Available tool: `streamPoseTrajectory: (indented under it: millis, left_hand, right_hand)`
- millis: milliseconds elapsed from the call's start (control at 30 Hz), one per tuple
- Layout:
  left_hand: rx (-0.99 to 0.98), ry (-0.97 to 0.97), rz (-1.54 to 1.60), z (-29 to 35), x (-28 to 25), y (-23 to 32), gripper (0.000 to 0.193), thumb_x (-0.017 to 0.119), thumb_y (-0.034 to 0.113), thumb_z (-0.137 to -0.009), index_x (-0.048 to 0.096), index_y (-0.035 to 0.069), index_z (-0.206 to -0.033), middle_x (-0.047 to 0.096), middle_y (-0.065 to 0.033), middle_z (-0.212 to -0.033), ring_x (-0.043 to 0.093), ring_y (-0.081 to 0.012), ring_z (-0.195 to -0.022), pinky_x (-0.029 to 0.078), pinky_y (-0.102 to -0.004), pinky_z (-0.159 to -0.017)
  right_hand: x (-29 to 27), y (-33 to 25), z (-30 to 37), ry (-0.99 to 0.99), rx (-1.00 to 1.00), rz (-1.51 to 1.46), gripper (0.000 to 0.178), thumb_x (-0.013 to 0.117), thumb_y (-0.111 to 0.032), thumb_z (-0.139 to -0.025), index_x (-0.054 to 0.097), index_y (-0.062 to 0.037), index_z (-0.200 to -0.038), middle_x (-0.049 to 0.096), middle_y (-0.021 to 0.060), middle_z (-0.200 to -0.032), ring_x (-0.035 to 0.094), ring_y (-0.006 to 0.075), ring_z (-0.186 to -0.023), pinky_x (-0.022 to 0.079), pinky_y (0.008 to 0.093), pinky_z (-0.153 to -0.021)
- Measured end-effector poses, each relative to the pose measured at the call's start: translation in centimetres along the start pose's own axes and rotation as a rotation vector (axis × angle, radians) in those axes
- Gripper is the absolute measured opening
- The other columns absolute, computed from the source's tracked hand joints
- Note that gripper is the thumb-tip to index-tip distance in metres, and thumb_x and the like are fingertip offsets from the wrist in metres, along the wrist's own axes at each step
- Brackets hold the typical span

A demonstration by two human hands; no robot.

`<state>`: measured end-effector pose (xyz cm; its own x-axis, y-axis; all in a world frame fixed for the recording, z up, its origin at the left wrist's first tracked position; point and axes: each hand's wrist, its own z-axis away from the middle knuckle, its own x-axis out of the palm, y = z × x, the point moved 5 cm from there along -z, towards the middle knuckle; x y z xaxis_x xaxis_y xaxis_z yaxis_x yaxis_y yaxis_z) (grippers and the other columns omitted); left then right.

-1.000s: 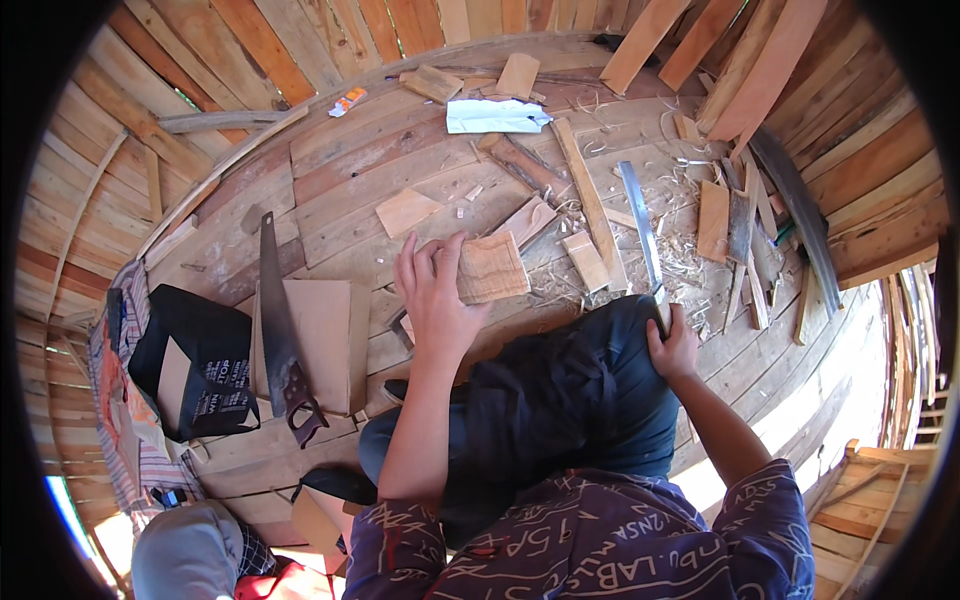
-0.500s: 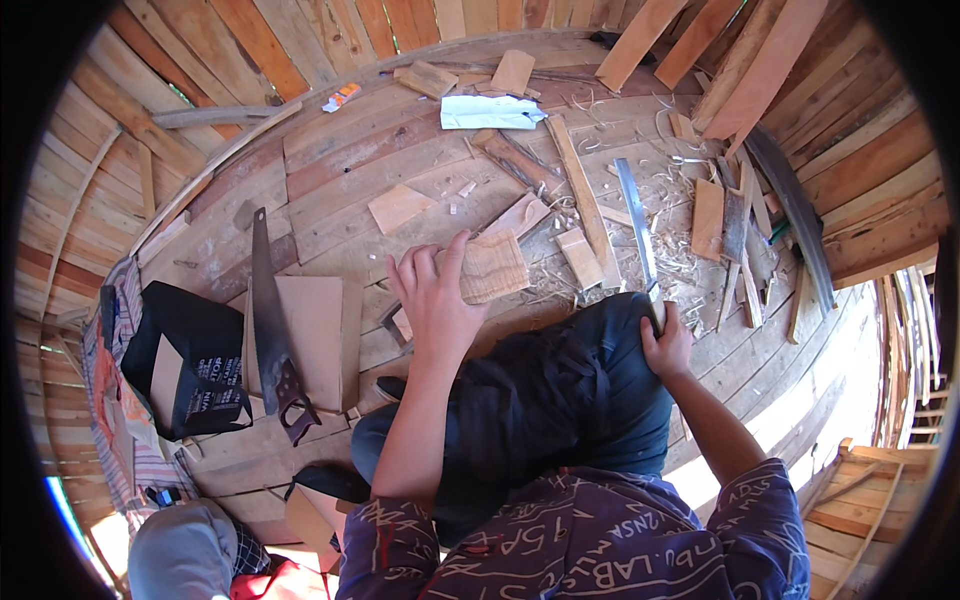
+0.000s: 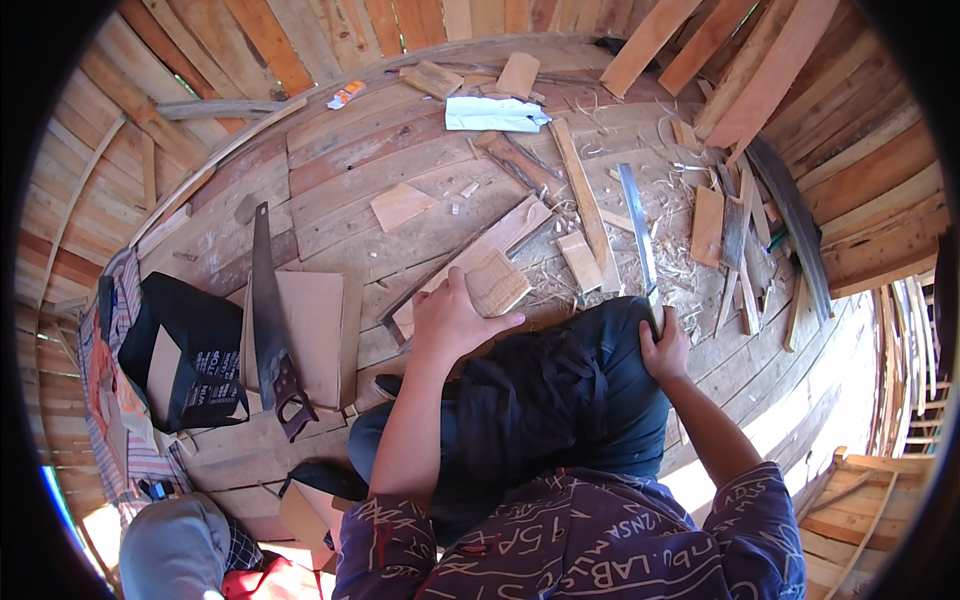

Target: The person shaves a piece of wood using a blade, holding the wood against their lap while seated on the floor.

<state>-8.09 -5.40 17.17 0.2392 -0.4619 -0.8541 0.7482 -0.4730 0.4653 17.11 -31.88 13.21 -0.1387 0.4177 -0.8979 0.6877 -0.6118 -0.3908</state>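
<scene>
A small, pale wooden block (image 3: pixel 498 283) with visible grain is in my left hand (image 3: pixel 450 318), fingers around its far side and thumb near its lower edge. Below the block, a longer board (image 3: pixel 490 245) lies slantwise on the floor. My right hand (image 3: pixel 667 345) rests by my right knee, closed on the handle of a long, narrow knife (image 3: pixel 638 222). The blade points away from me, and its handle is mostly hidden by my fingers.
A handsaw (image 3: pixel 266 310) leans on a cardboard box (image 3: pixel 318 330) at left, beside a black bag (image 3: pixel 190 310). Wood offcuts and curled shavings (image 3: pixel 670 240) litter the plank floor. A white sheet (image 3: pixel 495 114) lies farther off. Boards (image 3: pixel 770 85) stand at far right.
My left hand has turned with the block, its raised fingers now lowered around it, and tilted the block. More of the board beneath shows. My right hand and the knife have hardly moved.
</scene>
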Motion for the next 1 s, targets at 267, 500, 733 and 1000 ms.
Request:
streamPoseTrajectory:
  millis: [267, 500, 733, 1000]
  left_hand:
    - [0.196, -0.241, 0.283, -0.8, 2.3, -1.7, 0.073, 0.078, 0.05, -0.073, 0.056, -0.009, -0.111, 0.066, -0.025, -0.103, 0.065, -0.0339, -0.095, 0.049, -0.038, -0.085]
    - [0.345, -0.435, 0.851, -0.4, 2.8, -1.6, 0.028, 0.071, 0.014, -0.087, 0.059, -0.002, -0.107, 0.065, -0.0047, -0.093, 0.06, -0.009, -0.086, 0.048, -0.0274, -0.075]
    - [0.43, -0.211, 1.085, 0.3, 0.2, -1.4, 0.029, 0.07, 0.006, -0.087, 0.055, -0.001, -0.112, 0.063, -0.0022, -0.094, 0.06, -0.0084, -0.087, 0.049, -0.0258, -0.076]
    - [0.453, -0.258, 1.213, 0.6, -0.3, -1.3, 0.032, 0.069, 0.004, -0.088, 0.054, -0.002, -0.116, 0.064, -0.0045, -0.101, 0.062, -0.01, -0.092, 0.051, -0.0271, -0.079]
  right_hand:
    - [-0.2, -0.1, 0.3, -0.002, -0.021, -0.03, 0.037, 0.061, -0.031, -0.088, 0.053, -0.0044, -0.113, 0.064, 0.0282, -0.079, 0.062, 0.0481, -0.075, 0.048, 0.0541, -0.066]
    - [-1.6, -0.2, 1.3, -0.077, -0.129, -0.096, 0.037, 0.054, -0.032, -0.094, 0.053, -0.0042, -0.119, 0.063, 0.0261, -0.076, 0.063, 0.0454, -0.071, 0.048, 0.05, -0.061]
    - [-7.3, -9.1, 2.7, -0.147, -0.382, -0.035, 0.04, 0.071, -0.032, -0.085, 0.06, -0.006, -0.113, 0.065, 0.0165, -0.069, 0.066, 0.0353, -0.065, 0.052, 0.0431, -0.059]
    - [-9.3, -9.3, 2.8, -0.163, -0.463, 0.116, 0.042, 0.075, -0.029, -0.082, 0.06, -0.0079, -0.116, 0.068, 0.014, -0.076, 0.068, 0.0312, -0.065, 0.054, 0.0394, -0.056]
